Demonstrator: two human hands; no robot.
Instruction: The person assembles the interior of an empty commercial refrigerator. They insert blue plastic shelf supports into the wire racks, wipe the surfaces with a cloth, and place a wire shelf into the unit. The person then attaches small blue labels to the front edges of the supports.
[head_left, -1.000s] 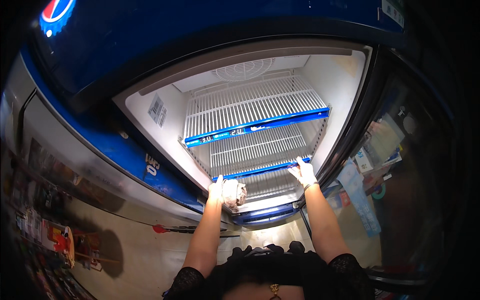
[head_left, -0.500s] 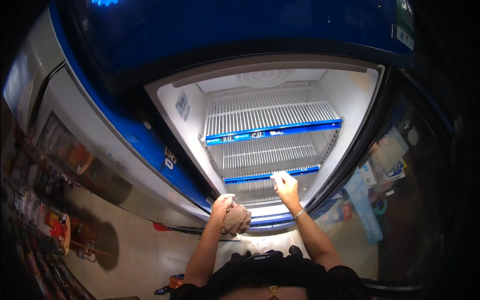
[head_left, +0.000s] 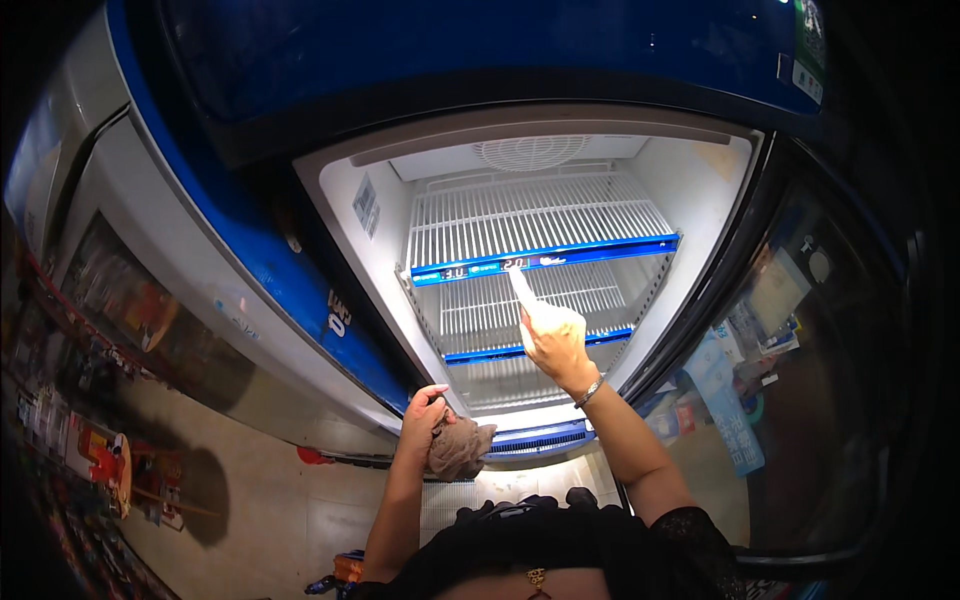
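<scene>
Now your right hand [head_left: 557, 338] is inside the open fridge [head_left: 705, 190], index finger extended at the blue strip [head_left: 610, 253] edging the upper wire shelf [head_left: 540, 210]; its other fingers curl in, and I cannot tell whether they grip anything. Beneath sits a lower wire shelf [head_left: 472, 305]. Your left hand [head_left: 422, 418] clenches a brown cloth [head_left: 462, 450] near the fridge's lower left corner.

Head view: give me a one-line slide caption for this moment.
Left hand grips a brown cloth as the right hand points at the upper blue strip inside an open fridge.
</scene>
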